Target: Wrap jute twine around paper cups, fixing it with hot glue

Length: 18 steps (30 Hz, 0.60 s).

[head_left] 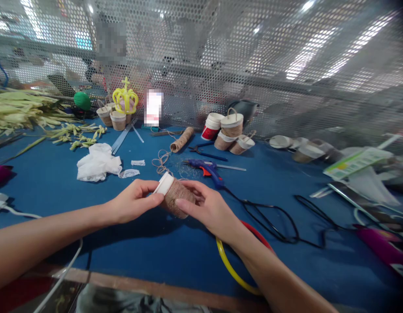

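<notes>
A small cup wrapped in brown twine (178,199), with a white rim band, is held tilted above the blue table. My left hand (134,201) pinches the white rim between thumb and fingers. Around the twine-covered body is my right hand (208,206), its thumb on the near side and its other fingers partly hidden behind. Just beyond the cup, loose twine (161,161) runs near a twine roll (182,140). A blue glue gun (206,168) lies behind my right hand.
White lace fabric (99,163) lies left. Finished-looking cups (232,126) stand by the perforated screen, near pliers (209,152). A black cable (270,224) and a red-yellow ring (232,269) are at right. Corn husks (21,106) and a yellow crown (125,98) are back left.
</notes>
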Motion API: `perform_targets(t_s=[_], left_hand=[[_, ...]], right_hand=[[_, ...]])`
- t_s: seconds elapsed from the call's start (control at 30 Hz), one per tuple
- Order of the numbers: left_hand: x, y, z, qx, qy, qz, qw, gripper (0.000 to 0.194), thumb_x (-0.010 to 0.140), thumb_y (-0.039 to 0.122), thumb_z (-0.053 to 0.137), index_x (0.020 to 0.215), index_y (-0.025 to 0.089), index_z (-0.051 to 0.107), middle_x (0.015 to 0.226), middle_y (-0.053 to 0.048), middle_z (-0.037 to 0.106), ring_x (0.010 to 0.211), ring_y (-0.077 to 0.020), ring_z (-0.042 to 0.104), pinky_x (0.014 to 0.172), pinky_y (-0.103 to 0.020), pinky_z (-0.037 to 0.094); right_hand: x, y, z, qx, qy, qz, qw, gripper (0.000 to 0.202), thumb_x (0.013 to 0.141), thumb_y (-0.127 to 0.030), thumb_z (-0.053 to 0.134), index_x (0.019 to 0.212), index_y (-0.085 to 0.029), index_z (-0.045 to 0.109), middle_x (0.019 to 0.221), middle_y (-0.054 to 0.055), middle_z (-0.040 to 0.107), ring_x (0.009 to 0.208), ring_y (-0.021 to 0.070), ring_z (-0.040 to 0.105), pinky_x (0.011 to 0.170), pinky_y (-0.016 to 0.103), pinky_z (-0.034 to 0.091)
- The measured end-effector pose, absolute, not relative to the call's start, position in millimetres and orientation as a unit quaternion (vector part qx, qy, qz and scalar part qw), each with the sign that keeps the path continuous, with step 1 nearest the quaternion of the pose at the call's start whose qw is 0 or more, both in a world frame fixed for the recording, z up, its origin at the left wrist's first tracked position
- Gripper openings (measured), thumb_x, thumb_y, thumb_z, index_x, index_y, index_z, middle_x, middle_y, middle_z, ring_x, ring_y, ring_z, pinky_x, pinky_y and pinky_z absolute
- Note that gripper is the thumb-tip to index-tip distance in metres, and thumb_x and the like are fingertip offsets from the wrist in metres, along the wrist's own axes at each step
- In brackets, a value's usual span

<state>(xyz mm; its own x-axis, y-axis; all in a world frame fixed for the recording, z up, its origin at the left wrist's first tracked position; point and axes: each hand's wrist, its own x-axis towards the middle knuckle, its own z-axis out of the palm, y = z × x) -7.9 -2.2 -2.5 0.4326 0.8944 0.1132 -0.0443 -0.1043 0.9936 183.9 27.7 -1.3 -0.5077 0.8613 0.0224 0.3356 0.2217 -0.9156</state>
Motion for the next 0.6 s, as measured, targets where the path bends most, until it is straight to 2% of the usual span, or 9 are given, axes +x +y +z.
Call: perform_targets(t_s=[0.2,0.47,0.6], left_hand=[[-9.1,-0.7,-3.8,0.625,0.347,0.399,0.575,0.022,0.078,0.018,0.047,0.09,0.012,0.065,0.085,-0.005,0.068,0.082,-0.0172,0.062,0.079,-0.028,0.046],[-9.5,-0.8,-2.9,0.63,0.362,0.391,0.565,0.021,0.077,0.02,0.047,0.085,0.013,0.066,0.079,-0.003,0.067,0.078,-0.0167,0.06,0.077,-0.028,0.045],[-12.4,0.4,-3.7,0.655,0.374,0.384,0.532,0.018,0.077,0.021,0.052,0.088,0.013,0.063,0.084,-0.004,0.065,0.08,-0.0163,0.057,0.075,-0.026,0.043]], right_hand=[[183.6,26.7,-3.3,-0.409,-0.733,0.461,0.289,0.043,0.072,-0.035,0.062,0.109,-0.017,0.049,0.105,0.009,0.061,0.091,0.0207,0.06,0.081,0.038,0.048],[181.9,23.5,-2.5,-0.409,-0.741,0.437,0.304,0.043,0.071,-0.033,0.063,0.109,-0.018,0.049,0.109,0.009,0.06,0.094,0.0219,0.059,0.082,0.039,0.048],[181.7,21.6,-1.6,-0.414,-0.77,0.355,0.33,0.044,0.071,-0.033,0.063,0.11,-0.019,0.048,0.111,0.009,0.058,0.096,0.0226,0.058,0.084,0.04,0.047]])
